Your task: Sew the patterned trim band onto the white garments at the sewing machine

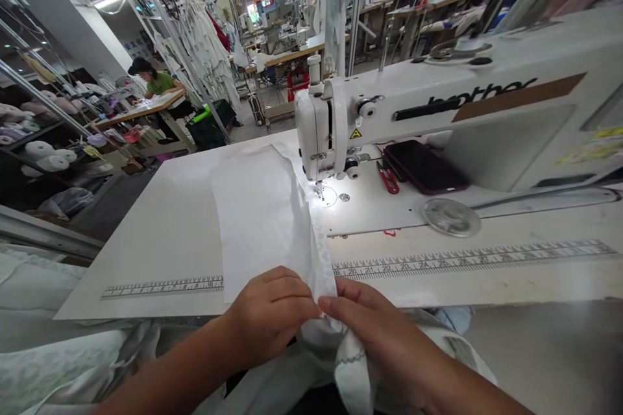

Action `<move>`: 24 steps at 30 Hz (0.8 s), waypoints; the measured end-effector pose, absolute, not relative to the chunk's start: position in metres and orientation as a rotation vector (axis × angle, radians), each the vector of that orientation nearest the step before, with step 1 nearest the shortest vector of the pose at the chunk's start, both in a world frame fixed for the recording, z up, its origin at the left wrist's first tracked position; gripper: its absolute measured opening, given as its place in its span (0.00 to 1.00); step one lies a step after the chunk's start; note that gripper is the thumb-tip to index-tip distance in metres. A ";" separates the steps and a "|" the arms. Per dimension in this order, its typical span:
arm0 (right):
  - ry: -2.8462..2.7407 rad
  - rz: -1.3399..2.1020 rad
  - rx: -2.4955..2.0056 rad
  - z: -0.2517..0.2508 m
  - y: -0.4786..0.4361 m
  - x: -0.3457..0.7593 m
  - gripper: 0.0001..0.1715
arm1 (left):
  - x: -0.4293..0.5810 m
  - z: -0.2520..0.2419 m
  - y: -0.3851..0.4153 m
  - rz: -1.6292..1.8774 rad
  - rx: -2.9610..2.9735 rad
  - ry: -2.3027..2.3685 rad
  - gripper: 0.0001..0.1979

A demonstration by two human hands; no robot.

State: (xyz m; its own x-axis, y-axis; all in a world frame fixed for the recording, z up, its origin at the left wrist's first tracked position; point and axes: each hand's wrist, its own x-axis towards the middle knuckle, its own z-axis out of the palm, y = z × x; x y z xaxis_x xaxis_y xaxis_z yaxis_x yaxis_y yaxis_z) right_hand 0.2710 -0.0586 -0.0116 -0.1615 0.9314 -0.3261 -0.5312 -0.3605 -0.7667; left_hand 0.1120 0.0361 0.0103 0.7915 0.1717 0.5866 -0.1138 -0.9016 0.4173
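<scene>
White fabric [263,207] lies over the sewing table, its folded edge band running up to the needle and presser foot of a white sewing machine [316,136]. My left hand [275,311] is closed on that edge near the table's front rim, fingertips pinching the band. Right beside it, my right hand [367,318] pinches the same band between thumb and fingers. Below the hands the cloth drops over the front edge towards my lap, and a strip with a wavy green stitch line [351,360] hangs there.
Right of the needle lie red thread snips [388,178], a dark phone [426,167] and a clear round dish [451,217]. A printed ruler [467,260] runs along the table front. More pale fabric [63,350] is at left. A person in green [158,84] works farther back.
</scene>
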 end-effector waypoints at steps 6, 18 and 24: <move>-0.894 1.566 -1.101 -0.007 -0.062 0.277 0.13 | 0.112 0.016 0.028 0.514 2.034 0.588 0.03; -1.298 1.345 -1.154 0.006 -0.061 0.288 0.09 | 0.139 0.040 0.051 -0.050 1.185 0.944 0.08; -1.334 1.219 -1.242 0.001 -0.064 0.289 0.09 | 0.150 0.045 0.055 0.164 1.688 0.833 0.04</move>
State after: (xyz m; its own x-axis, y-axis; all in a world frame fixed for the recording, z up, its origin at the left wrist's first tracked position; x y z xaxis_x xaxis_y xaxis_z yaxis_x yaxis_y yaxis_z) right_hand 0.2886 -0.0644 0.0010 -0.0748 0.9972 -0.0042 0.0933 0.0028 -0.9956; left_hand 0.1502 0.0548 0.0454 0.7349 0.5998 -0.3165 0.4345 -0.0580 0.8988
